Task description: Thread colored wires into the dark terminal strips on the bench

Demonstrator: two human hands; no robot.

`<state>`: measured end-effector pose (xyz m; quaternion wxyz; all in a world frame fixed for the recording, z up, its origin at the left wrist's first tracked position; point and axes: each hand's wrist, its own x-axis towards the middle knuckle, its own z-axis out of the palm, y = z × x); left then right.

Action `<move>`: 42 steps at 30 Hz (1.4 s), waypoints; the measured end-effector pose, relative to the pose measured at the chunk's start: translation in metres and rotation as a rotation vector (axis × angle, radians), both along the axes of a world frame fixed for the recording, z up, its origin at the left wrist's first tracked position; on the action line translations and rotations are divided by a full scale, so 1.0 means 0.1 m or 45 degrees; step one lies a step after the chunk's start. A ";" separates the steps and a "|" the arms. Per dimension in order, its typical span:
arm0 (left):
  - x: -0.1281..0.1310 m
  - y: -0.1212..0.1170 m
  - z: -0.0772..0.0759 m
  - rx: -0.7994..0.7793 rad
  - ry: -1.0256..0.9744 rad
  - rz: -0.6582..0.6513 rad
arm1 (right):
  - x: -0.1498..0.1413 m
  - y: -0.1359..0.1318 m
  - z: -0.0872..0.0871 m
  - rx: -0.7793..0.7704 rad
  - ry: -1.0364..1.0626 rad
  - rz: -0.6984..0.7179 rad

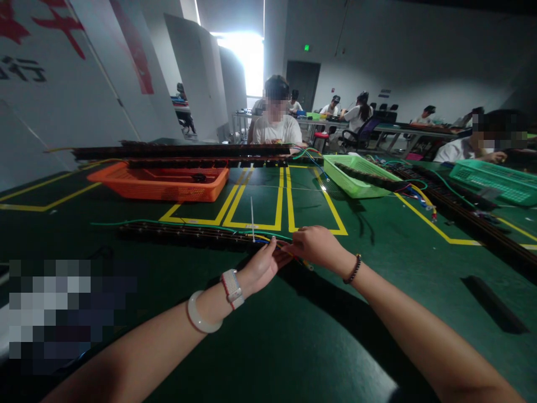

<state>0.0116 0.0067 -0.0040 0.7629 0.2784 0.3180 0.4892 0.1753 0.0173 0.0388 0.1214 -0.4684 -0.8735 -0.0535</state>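
A long black strip [184, 234] lies across the green table in front of me, with a green wire [126, 224] along its far side. From its right end comes a bundle of coloured wires [302, 261], among them yellow, blue and red, with a ring-like metal end. My left hand [266, 268], wearing a watch and a pale bangle, is closed around the bundle, thumb on top. Just right of it, my right hand [319, 246] has its fingers pinched on the wires; its fingertips are partly hidden. A white cable tie [252, 218] stands up from the strip near my left hand.
Behind the strip stand an orange basket [168, 190] and a light green basket [361, 187], both with black strips across them. A teal basket [495, 182] and more strips are at right. A short black piece [495, 305] lies nearer. A person [277, 129] sits opposite.
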 end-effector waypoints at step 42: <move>-0.09 0.05 0.01 -0.027 0.087 -0.174 | 0.02 -0.07 0.10 -0.133 0.131 -0.173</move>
